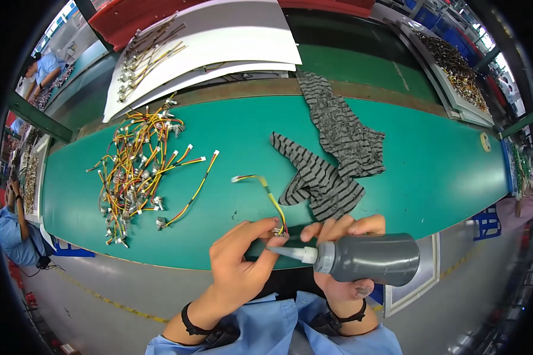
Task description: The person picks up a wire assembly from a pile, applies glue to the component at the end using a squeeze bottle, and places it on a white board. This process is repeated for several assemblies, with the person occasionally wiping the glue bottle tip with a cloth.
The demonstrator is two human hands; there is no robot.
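Observation:
Between the thumb and forefinger of my left hand (238,260) is the component end of a wire harness (271,198). Its yellow, red and black wires rise away from me to a small white connector. My right hand (339,289) is wrapped round a squeeze bottle (376,260) with dark grey contents, tilted nearly flat. The white nozzle points left and its tip is close to the held component; whether they touch, I cannot tell. A heap of similar harnesses (130,171) lies on the left of the green table (231,136), with one loose harness (190,203) beside it.
Grey-and-black striped cloths (343,133) lie beyond my right hand. White sheets (231,38) at the far side carry a row of harnesses. A tape roll (485,142) sits near the right edge. A tray of parts (453,71) stands far right. Other people work at the left.

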